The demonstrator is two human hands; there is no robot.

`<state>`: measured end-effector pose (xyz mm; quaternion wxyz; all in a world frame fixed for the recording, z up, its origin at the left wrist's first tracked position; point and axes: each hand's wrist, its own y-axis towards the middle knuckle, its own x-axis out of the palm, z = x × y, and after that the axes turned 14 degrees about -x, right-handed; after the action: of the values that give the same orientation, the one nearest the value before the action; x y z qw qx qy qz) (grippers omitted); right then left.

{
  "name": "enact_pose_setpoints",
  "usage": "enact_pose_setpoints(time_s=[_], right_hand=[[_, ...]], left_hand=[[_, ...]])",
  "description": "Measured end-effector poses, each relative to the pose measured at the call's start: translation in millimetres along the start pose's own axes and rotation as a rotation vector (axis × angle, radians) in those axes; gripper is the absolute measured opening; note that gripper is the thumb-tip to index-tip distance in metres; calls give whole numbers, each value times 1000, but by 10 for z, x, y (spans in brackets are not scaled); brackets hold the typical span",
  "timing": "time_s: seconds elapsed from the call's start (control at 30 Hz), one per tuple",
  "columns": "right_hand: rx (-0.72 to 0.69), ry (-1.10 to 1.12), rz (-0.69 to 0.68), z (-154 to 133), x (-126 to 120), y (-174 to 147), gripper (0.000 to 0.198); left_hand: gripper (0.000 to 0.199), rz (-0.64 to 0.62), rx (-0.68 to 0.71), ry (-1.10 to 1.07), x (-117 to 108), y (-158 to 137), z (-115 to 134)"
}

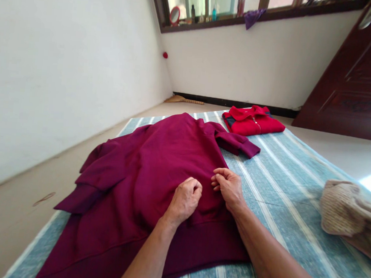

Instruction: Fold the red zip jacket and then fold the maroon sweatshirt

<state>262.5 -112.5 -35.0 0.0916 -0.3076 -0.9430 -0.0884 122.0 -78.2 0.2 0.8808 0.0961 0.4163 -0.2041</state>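
Observation:
A maroon sweatshirt (171,155) lies spread on the striped bed, its sleeves folded in over the sides and its ribbed hem towards me. Above the lower middle of the garment, my left hand (185,199) is closed in a fist, thumb against the curled fingers. My right hand (228,186) is at the sweatshirt's right edge, fingers bent and drawn together in a loose pinch. Whether either hand has hold of cloth or something small is hidden by the fingers.
A folded red jacket (254,122) lies at the far end of the blue striped bed sheet (284,185). On the right is a beige knitted item (343,207). Beyond are a broom (184,99), a windowsill with bottles and a mirror (175,15), and a dark red door (352,92).

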Motion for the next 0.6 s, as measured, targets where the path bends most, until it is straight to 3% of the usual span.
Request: enact_pose_setpoints(time_s=[0.13,0.33,0.5,0.6], right_hand=[[7,1,-3,-9,-1,-1,22],[13,-15,-2,-13,-1,-18,22],[7,-15,-8,-8,-8,-42,21],[0,-18,-23,-3,-12,-51,22]], left_hand=[[17,27,-38,-88,-93,13,-41],[19,254,-306,-421,-406,86,-254],[16,748,-419,-871,-992,58,-540],[9,1031,-508,-918,-1389,-72,-841]])
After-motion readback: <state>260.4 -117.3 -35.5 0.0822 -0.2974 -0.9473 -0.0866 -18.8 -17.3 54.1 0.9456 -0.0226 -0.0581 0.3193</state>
